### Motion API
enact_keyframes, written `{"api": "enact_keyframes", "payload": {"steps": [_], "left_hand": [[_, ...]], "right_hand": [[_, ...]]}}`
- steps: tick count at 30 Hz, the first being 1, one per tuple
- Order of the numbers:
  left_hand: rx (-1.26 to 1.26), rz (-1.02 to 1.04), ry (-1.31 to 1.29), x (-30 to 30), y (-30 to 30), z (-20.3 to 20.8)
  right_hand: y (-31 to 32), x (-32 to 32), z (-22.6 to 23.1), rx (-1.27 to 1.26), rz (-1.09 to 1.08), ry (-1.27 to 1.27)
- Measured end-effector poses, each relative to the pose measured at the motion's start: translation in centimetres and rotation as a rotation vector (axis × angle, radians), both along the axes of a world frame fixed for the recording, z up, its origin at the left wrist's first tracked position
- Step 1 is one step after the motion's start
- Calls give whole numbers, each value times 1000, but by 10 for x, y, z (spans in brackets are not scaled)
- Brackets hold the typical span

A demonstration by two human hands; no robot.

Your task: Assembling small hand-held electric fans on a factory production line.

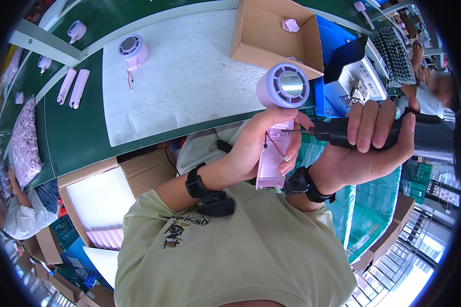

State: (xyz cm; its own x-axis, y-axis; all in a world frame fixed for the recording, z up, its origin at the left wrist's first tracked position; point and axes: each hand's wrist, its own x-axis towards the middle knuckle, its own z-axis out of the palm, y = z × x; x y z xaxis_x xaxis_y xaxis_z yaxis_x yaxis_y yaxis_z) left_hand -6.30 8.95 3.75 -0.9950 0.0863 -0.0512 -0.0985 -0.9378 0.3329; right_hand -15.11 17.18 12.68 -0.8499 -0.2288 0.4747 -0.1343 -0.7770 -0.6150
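My left hand [251,140] is closed around the pink handle of a small handheld fan [283,86]. The fan's round head with its silver centre points up and away from me. The handle shell [271,166] lies open toward me, and thin red and black wires run inside it. My right hand [376,143] grips a black electric screwdriver [338,133], held level from the right. Its thin bit reaches into the handle just below the fan head; whether a screw sits at the tip is too small to tell.
On the white mat [184,77] rests another fan head [133,50] with loose wires. Two pink handle covers [74,88] lie to its left. A cardboard box [276,33], a blue bin [325,94] and a white box [361,77] stand at the back right. Other people work at both sides.
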Motion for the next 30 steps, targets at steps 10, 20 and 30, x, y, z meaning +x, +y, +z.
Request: {"api": "enact_keyframes", "payload": {"steps": [10, 20, 30], "left_hand": [[34, 78, -74, 1, 0, 5], [-17, 100, -122, -1, -1, 4], [-31, 85, -138, -2, -2, 5]], "right_hand": [[5, 1, 0, -36, 103, 127], [-2, 4, -2, -53, 157, 176], [-6, 4, -2, -48, 116, 159]]}}
